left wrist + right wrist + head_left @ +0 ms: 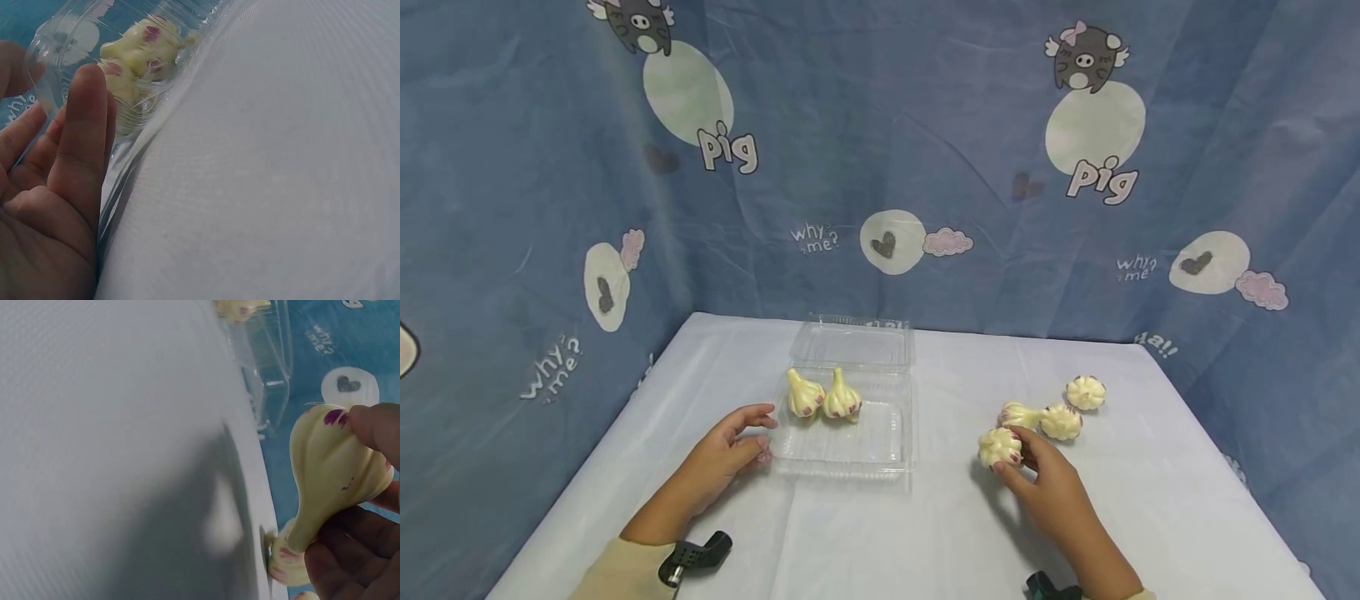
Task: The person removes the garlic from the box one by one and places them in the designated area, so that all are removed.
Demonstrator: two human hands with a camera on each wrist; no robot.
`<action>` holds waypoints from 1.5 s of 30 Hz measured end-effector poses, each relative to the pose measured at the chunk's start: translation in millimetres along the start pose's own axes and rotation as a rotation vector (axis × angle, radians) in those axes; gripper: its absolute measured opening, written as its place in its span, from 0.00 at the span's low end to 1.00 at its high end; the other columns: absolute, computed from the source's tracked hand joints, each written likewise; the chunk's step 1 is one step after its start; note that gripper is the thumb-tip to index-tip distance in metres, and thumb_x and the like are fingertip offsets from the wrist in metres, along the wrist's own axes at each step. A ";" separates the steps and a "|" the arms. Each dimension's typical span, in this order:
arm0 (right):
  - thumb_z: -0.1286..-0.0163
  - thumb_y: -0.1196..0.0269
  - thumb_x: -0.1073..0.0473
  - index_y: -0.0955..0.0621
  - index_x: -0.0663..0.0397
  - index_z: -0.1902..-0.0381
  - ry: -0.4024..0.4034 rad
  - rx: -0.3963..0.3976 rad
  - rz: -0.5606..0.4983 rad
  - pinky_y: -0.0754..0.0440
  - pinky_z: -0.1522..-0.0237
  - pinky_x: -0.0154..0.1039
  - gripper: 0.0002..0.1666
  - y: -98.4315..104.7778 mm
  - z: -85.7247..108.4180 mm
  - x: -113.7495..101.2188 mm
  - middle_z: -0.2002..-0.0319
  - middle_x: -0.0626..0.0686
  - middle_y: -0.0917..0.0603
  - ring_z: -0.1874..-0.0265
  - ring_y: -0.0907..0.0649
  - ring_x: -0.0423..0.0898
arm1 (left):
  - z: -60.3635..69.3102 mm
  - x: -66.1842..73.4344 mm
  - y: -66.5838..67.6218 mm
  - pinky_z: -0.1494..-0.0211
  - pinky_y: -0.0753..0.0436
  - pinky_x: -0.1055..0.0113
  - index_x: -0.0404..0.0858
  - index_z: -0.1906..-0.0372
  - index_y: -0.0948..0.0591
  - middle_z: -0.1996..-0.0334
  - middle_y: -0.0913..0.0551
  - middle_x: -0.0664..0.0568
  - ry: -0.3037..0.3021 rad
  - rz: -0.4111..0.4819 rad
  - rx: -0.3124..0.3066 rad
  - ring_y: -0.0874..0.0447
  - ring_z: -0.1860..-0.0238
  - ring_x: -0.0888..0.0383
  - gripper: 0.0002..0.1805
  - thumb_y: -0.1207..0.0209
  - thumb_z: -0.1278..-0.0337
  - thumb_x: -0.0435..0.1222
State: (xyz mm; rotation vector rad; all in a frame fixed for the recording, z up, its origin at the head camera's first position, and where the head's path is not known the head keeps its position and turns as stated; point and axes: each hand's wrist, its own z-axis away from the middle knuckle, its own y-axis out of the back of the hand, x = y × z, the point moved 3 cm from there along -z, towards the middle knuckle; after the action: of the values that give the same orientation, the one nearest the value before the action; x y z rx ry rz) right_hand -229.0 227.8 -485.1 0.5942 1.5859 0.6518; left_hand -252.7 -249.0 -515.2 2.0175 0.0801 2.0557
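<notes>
My right hand (1051, 492) pinches a garlic bulb (999, 448) between thumb and fingers; in the right wrist view the garlic bulb (331, 465) shows its stem pointing down. At the left edge of an open clear plastic box (850, 454), my left hand (730, 454) rests with fingers loosely bent, holding nothing. Two garlic bulbs (841, 395) sit side by side at the back of the box, stems up. The left wrist view shows the left hand (69, 169) against the box wall, with bulbs (147, 47) seen through the plastic.
Beyond the right hand lie three more garlic bulbs: one (1019, 414) on its side, another (1062, 422) touching its stem, and a third (1086, 392) farther back. The box lid (852, 343) is folded open toward the blue curtain (955, 167). A white cloth (850, 542) covers the table.
</notes>
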 end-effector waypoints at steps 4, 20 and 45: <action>0.27 0.31 0.44 0.32 0.55 0.23 -0.035 -0.012 0.007 0.25 0.31 0.61 0.43 6.8 1.6 4.6 0.31 0.63 0.21 0.34 0.19 0.61 | -0.2 -1.6 -2.6 0.50 0.13 0.68 0.37 0.24 0.34 0.33 0.30 0.35 0.004 0.007 -0.005 0.15 0.54 0.56 0.29 0.43 0.25 0.32; 0.25 0.35 0.41 0.36 0.58 0.20 -0.094 -0.020 0.065 0.28 0.29 0.63 0.46 18.6 2.0 20.7 0.29 0.68 0.25 0.33 0.21 0.65 | -1.3 3.5 -1.6 0.49 0.14 0.68 0.37 0.23 0.34 0.32 0.30 0.36 0.016 -0.007 -0.004 0.16 0.52 0.55 0.29 0.43 0.25 0.33; 0.28 0.31 0.42 0.30 0.55 0.25 -0.133 -0.051 0.091 0.24 0.35 0.64 0.42 8.4 0.1 32.6 0.34 0.62 0.19 0.37 0.18 0.61 | 0.8 2.5 0.7 0.48 0.13 0.67 0.39 0.23 0.35 0.31 0.31 0.37 0.032 0.003 -0.003 0.16 0.50 0.54 0.30 0.42 0.24 0.34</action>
State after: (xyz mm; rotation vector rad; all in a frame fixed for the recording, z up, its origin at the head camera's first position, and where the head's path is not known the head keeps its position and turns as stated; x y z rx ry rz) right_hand -232.4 256.7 -502.0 0.6611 1.4208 0.7044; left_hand -252.0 -249.3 -512.6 1.9840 0.0802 2.0894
